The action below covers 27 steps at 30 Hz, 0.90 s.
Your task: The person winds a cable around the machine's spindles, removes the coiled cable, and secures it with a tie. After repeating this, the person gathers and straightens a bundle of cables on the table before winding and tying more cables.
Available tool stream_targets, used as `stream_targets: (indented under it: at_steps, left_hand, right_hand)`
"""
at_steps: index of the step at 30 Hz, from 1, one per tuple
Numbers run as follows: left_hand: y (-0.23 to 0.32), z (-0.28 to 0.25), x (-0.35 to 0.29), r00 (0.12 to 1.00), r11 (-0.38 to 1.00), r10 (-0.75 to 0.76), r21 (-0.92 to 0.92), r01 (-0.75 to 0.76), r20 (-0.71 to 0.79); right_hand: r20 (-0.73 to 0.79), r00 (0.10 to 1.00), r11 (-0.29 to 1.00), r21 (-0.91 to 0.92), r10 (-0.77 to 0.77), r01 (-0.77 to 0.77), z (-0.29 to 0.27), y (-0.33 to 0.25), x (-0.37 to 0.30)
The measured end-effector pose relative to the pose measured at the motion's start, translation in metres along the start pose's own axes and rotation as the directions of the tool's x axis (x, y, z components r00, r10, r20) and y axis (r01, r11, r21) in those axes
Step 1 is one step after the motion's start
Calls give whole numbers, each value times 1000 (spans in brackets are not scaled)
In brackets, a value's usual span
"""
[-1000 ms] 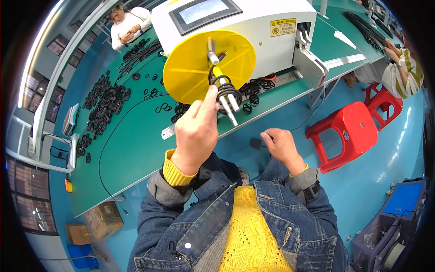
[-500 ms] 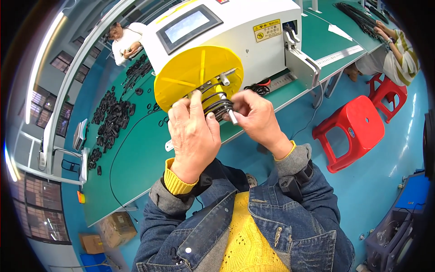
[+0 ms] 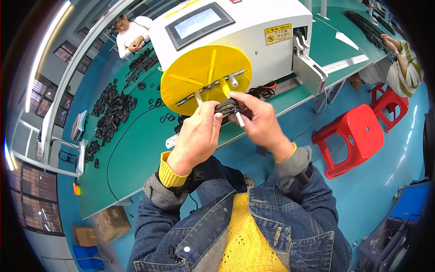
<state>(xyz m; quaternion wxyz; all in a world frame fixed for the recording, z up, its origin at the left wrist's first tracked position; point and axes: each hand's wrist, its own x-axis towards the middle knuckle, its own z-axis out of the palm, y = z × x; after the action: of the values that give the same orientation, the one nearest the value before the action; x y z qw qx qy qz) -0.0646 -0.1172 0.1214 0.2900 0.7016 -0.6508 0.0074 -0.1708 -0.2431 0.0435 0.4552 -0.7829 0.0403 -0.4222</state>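
A yellow disc with metal pegs is mounted on the front of a white winding machine that has a touch screen. My left hand and my right hand both grip a black wound cable coil sitting on the pegs just below the disc's middle. A metal peg sticks out between my right fingers. Both sleeves are denim with yellow cuffs.
The green bench carries several black coils at the left. Red stools stand on the blue floor at right. One person sits at the far bench end, another at right. Cardboard boxes lie lower left.
My right hand rose from my lap to join the left at the coil on the pegs. Both hands now clasp the coil, and the disc has turned.
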Motion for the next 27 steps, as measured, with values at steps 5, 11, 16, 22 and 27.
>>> stream_targets:
  at_steps: [5, 11, 16, 22, 27]
  left_hand:
    - [3, 3, 1, 1000, 997, 12, 72, -14, 27]
    - [10, 0, 3, 996, 979, 5, 202, -22, 87]
    - [42, 6, -31, 993, 977, 56, 199, -76, 105]
    - [21, 53, -76, 941, 997, -71, 38, 62, 330]
    - [-10, 75, -74, 952, 850, 112, -524, 56, 283]
  right_hand:
    - [-303, 941, 967, -242, -149, 75, 27, -13, -6]
    - [-304, 953, 986, -157, 3, -53, 23, -19, -7]
    - [-232, 973, 963, -266, -13, -51, 16, -37, -42]
    - [126, 985, 867, -497, 120, -42, 20, -11, -109]
    - [175, 971, 936, -338, 162, -96, 23, -10, -125]
